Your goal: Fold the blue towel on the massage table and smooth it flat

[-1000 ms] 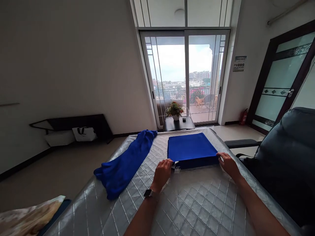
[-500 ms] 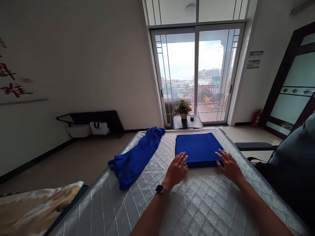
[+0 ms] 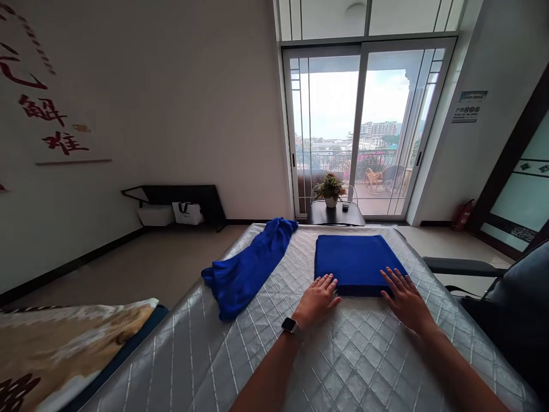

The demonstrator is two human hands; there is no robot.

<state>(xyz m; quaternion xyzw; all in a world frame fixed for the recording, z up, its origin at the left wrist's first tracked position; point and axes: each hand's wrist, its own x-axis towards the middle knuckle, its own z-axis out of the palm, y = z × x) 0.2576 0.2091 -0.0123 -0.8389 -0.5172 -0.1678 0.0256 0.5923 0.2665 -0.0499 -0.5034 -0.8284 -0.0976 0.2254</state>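
A folded blue cloth (image 3: 355,264) lies as a flat square pad on a silver quilted mattress (image 3: 355,360). My left hand (image 3: 317,298) rests flat against its front left corner, holding nothing. My right hand (image 3: 405,300) lies with fingers spread at its front right corner, also holding nothing. To the left of my left hand, a loose, rumpled blue cloth (image 3: 249,269) stretches in a long strip across the mattress, apart from both hands. A watch (image 3: 290,325) sits on my left wrist.
A patterned cushion (image 3: 72,349) lies at lower left. A dark armchair (image 3: 506,303) stands to the right. Past the mattress's far edge are a small black table (image 3: 334,213) with a potted plant (image 3: 330,190) and a glass balcony door (image 3: 364,129).
My hands have moved off the folded cloth's front edge and now lie flat, with the white tag out of sight. The view has turned left, so the room shifts rightward in the picture.
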